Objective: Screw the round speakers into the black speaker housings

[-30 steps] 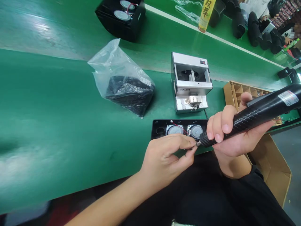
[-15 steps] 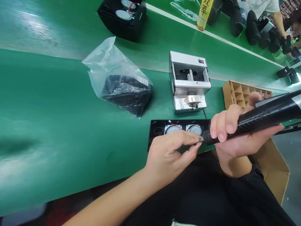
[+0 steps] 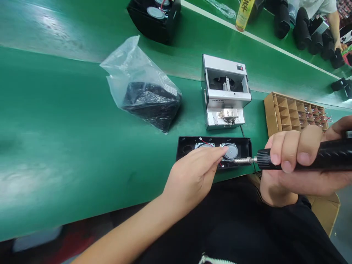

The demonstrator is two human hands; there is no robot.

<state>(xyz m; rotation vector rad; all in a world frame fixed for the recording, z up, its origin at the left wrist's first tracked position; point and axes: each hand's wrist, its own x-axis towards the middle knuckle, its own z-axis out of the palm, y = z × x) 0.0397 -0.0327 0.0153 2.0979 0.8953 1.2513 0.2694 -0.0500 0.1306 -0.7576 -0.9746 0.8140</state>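
Observation:
My right hand (image 3: 299, 161) is wrapped round a black electric screwdriver (image 3: 324, 156), held almost level and pointing left. A silvery bit (image 3: 243, 160) sticks out of its ribbed nose. Facing the bit's tip is my left hand (image 3: 192, 168), its fingers pressed together; whatever they may pinch is hidden from me. Below and behind both hands a long black speaker housing (image 3: 243, 145) lies on the bench. Two round speakers sit in it, the right speaker (image 3: 231, 151) in fuller view, and a thin red wire runs across the left one.
A grey metal screw feeder (image 3: 227, 99) stands behind the housing. To its left lies a clear bag (image 3: 151, 95) with a black item inside. A divided cardboard box (image 3: 286, 110) is at right, another black speaker housing (image 3: 158, 20) and a yellow bottle (image 3: 244, 14) farther back. A co-worker's arm (image 3: 334, 29) shows top right.
The screwdriver has moved right, away from my left fingers, which were pinching at its nose. More of the bit now shows. The whole view has shifted slightly.

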